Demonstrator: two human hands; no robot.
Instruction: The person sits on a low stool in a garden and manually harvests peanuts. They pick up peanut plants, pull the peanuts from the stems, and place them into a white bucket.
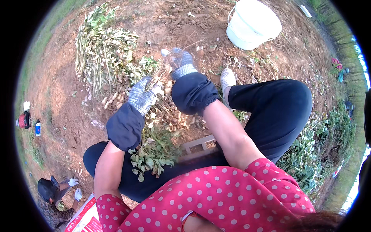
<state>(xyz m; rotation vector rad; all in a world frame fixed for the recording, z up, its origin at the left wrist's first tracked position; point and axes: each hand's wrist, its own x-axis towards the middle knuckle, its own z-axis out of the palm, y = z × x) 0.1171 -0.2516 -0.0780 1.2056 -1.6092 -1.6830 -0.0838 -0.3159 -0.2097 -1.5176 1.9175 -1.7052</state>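
My gloved left hand (142, 96) is at the roots of a peanut plant (167, 75), its thumb and fingers on either side of them. Just beyond and to the right, my gloved right hand (182, 63) bends its fingers over the thin upper roots; its fingertips are partly hidden. Light tan peanut pods (168, 87) hang between the two hands. More pods lie in a pile of roots (176, 120) below them. A leafy peanut plant (152, 152) rests against my legs. Loose peanuts (113, 100) lie on the soil left of my left hand.
Pulled peanut plants (102, 54) are heaped at the far left. A white bucket (253, 25) stands at the far right. Near my lap is a slotted plastic crate (199, 147). More greenery (309, 154) lies right. Another person (54, 193) in white gloves works at the lower left, beside a printed sack (87, 216).
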